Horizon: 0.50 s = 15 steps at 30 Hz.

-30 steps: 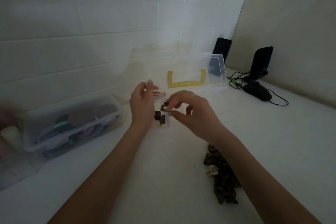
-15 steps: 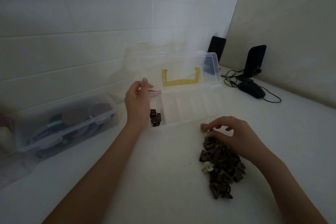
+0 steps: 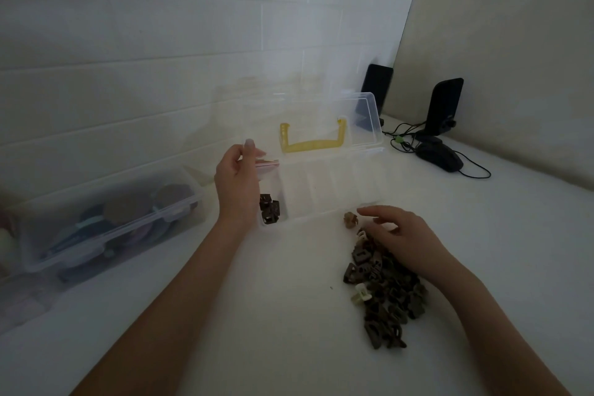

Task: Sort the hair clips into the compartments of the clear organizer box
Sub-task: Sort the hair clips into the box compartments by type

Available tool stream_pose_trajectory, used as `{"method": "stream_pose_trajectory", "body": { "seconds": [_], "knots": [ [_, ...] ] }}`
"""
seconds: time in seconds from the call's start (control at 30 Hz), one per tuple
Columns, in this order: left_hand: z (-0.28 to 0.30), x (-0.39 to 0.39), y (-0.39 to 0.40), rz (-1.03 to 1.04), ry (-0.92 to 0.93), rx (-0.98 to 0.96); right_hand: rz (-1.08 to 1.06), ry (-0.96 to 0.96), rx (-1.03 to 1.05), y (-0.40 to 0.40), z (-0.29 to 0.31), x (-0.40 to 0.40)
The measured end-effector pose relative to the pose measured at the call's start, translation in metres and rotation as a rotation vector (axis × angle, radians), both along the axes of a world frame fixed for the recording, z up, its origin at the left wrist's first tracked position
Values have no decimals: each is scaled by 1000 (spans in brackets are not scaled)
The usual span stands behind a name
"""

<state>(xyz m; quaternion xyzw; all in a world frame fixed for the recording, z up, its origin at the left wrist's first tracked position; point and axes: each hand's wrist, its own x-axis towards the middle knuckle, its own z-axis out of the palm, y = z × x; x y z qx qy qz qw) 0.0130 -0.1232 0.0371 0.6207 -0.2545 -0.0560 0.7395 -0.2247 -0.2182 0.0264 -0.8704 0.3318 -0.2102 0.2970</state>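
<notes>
The clear organizer box (image 3: 324,202) lies open on the white table, its lid with a yellow handle (image 3: 313,146) tilted back. Several dark brown clips (image 3: 269,209) sit in its leftmost compartment. My left hand (image 3: 238,183) grips the box's left end, thumb on the rim. A pile of brown hair clips (image 3: 385,289) with a few cream ones lies to the right of the box's front. My right hand (image 3: 398,235) rests on the top of the pile, fingers spread and slightly bent. One light brown clip (image 3: 349,219) lies apart, just left of my fingertips.
A larger clear lidded bin (image 3: 106,222) holding round items stands at the left against the tiled wall. At the back right corner are two black upright devices (image 3: 445,106), a black mouse (image 3: 439,157) and cables.
My right hand has dropped a dark clip into the left compartment, moved right and down to the pile, and now spreads over its top. My left hand stays on the box.
</notes>
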Motion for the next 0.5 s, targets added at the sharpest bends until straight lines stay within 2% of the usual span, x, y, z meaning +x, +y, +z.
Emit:
{"method": "stream_pose_trajectory", "body": {
  "seconds": [0.2, 0.3, 0.5],
  "knots": [
    [1, 0, 0, 9, -17, -3, 121, 139, 11, 11, 3, 11],
    [0, 1, 0, 6, -15, -5, 110, 136, 49, 15, 6, 16],
    [0, 1, 0, 4, -26, -7, 20, 72, -101, 32, -1, 31]
  ]
}}
